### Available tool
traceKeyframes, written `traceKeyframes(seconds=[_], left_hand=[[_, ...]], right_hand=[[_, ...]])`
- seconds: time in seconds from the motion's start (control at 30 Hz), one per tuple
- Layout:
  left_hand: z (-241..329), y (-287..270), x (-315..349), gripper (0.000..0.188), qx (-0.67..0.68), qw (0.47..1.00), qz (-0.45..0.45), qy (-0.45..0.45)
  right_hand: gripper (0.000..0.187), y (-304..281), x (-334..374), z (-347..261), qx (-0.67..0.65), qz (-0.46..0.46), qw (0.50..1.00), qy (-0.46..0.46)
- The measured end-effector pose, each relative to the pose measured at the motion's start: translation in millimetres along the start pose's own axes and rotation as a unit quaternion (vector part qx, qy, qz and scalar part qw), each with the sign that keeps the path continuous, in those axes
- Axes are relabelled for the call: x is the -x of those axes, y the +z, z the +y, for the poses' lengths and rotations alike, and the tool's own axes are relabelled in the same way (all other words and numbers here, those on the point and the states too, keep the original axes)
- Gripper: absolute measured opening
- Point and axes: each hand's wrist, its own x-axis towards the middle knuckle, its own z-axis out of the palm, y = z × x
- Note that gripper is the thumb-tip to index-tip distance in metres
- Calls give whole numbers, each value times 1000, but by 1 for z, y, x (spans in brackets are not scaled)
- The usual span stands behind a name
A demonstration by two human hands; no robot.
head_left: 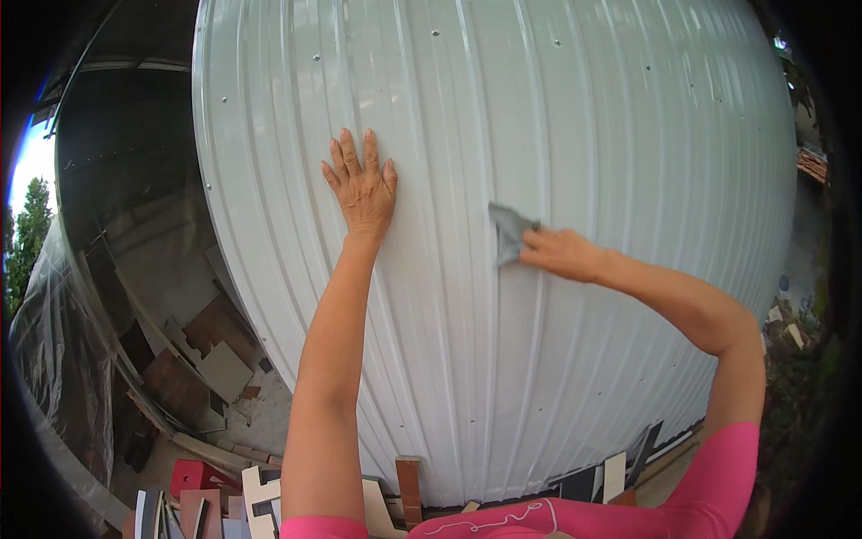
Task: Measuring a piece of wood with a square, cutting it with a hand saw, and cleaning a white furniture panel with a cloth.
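Observation:
A white ribbed metal sheet wall (pixel 449 359) fills the middle of the head view, dotted with small screws. My left hand (pixel 366 190) lies flat against it left of centre, fingers spread, holding nothing. To the right, my right hand (pixel 564 253) grips a grey cloth (pixel 512 235) and presses it to the wall beside a raised rib. The cloth is bunched, with its corner sticking up and left; my right fingertips are partly hidden in its folds.
Board offcuts and wooden strips (pixel 409 492) stand along the wall's foot. A red plastic object (pixel 199 476) sits at the lower left. Clear plastic sheeting (pixel 67 359) hangs at the far left, by a dark opening with loose boards (pixel 224 370) on its floor.

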Motion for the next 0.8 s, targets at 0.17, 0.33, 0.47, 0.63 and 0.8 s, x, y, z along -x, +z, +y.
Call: traceKeyframes(seconds=[0.17,0.33,0.47,0.63,0.8], left_hand=[[14,10,-4,54,17,1000,2,-3],[15,7,-4,52,-8,1000,-2,4],[25,11,-5,52,11,1000,-2,10],[0,-2,0,52,-19,1000,-14,9],[18,9,-5,51,-9,1000,-6,4]], right_hand=[[7,-7,50,-32,-93,-221,965,-104],[18,-125,-7,128,107,334,908,228],[19,-151,2,188,144,375,841,362],[10,-11,29,69,61,165,947,268],[7,55,148,-80,-264,-379,886,33]])
